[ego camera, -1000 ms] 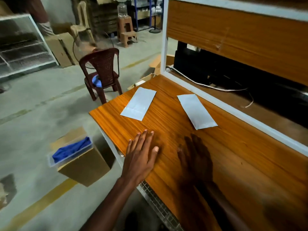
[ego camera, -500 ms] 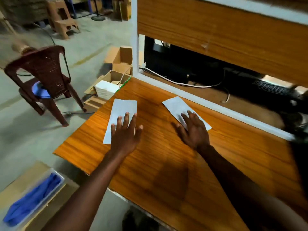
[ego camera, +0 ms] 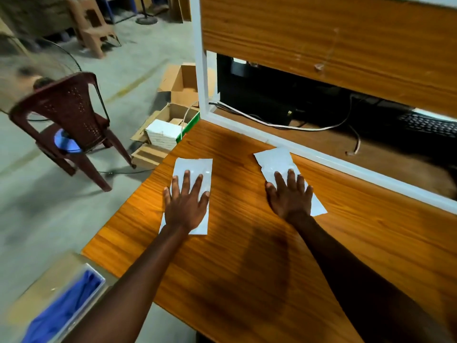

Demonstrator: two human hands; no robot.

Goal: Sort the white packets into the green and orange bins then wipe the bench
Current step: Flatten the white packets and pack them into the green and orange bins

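Observation:
Two flat white packets lie on the orange wooden bench (ego camera: 247, 256). My left hand (ego camera: 186, 201) rests flat on the left packet (ego camera: 195, 165), fingers spread and straight. On the right packet (ego camera: 274, 159), near the white frame rail, my right hand (ego camera: 290, 196) lies flat the same way. A blue cloth (ego camera: 64, 310) sits in a clear tray on a cardboard box at the lower left, below the bench edge. No green or orange bin shows clearly; a green-edged box (ego camera: 188, 125) stands on the floor past the bench's far corner.
A dark red plastic chair (ego camera: 66, 120) stands on the floor to the left. Open cardboard boxes (ego camera: 183, 82) lie beyond the bench corner. Behind the white rail (ego camera: 346, 164) a lower shelf holds cables and a black keyboard (ego camera: 430, 125). A wooden panel hangs above.
Both hands slid forward from the bare bench onto the packets and now cover them more fully. The view swung right and closer to the bench.

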